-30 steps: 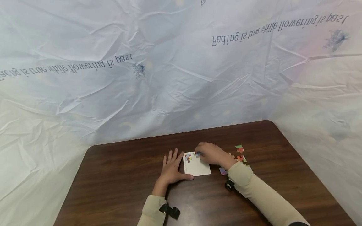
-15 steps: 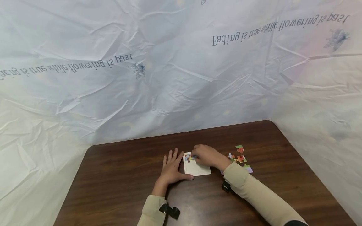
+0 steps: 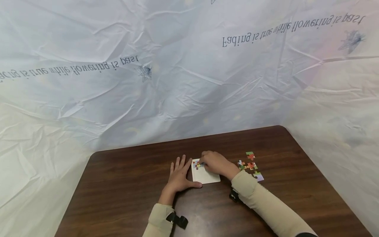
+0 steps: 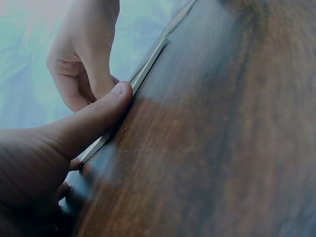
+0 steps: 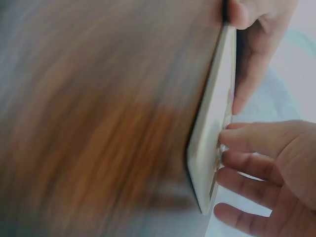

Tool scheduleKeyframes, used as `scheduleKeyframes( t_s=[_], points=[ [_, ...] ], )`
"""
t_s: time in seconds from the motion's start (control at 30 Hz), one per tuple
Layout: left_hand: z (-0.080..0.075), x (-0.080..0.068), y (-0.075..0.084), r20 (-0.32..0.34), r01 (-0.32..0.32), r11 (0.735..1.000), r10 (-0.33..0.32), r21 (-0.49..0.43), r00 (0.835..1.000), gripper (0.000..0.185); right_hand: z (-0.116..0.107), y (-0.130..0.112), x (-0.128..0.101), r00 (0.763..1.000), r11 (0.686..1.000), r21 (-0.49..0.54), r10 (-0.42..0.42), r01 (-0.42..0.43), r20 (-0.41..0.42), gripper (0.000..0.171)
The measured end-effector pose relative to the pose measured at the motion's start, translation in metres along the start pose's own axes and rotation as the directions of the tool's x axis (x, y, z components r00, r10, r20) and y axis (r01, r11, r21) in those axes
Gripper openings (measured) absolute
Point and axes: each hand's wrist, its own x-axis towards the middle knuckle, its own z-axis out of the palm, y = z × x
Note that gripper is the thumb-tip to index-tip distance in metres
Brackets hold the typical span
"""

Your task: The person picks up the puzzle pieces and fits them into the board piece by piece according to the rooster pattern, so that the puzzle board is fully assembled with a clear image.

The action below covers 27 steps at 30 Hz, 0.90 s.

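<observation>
On the tabletop point(image 3: 124, 184) from my head view, my left hand point(image 3: 178, 177) lies flat, fingers straight, beside the white puzzle tray point(image 3: 207, 176); my right hand point(image 3: 217, 163) presses curled fingers on its pieces point(image 3: 196, 165). Left wrist: thumb point(image 4: 106, 106) touches the tray's edge. Right wrist: fingertips point(image 5: 228, 136) meet the tray.

Beige long sleeves point(image 3: 266, 207), black wrist straps point(image 3: 177, 220)
</observation>
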Motion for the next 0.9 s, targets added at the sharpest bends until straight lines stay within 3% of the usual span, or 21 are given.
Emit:
scheduleKeyframes(
  t_s=[0.3,0.53,0.63,0.77,0.9],
  points=[
    [0.001,0.005,-0.001,0.005,-0.008,1.0,0.008,0.009,1.0,0.12,0.0,-0.002,-0.006,0.993,0.987,0.112,0.115,-0.114,0.0,0.024],
    [0.0,0.004,-0.001,0.012,0.01,1.0,-0.01,0.018,1.0,0.119,0.002,0.001,-0.014,0.982,0.944,0.277,0.188,-0.179,-0.006,0.034],
    [0.002,0.004,0.0,0.017,0.006,1.0,-0.007,0.02,1.0,0.12,-0.006,0.012,-0.029,0.979,0.932,0.325,0.192,-0.161,-0.067,0.033],
    [0.004,0.005,0.001,0.008,0.013,0.999,-0.013,0.031,1.0,0.122,-0.032,0.038,-0.059,0.951,0.925,0.338,0.248,-0.175,-0.186,0.034],
    [0.003,0.005,0.001,-0.002,0.02,0.999,-0.02,0.043,1.0,0.124,-0.056,0.067,-0.092,0.908,0.902,0.308,0.37,-0.302,-0.195,0.034]
  ],
)
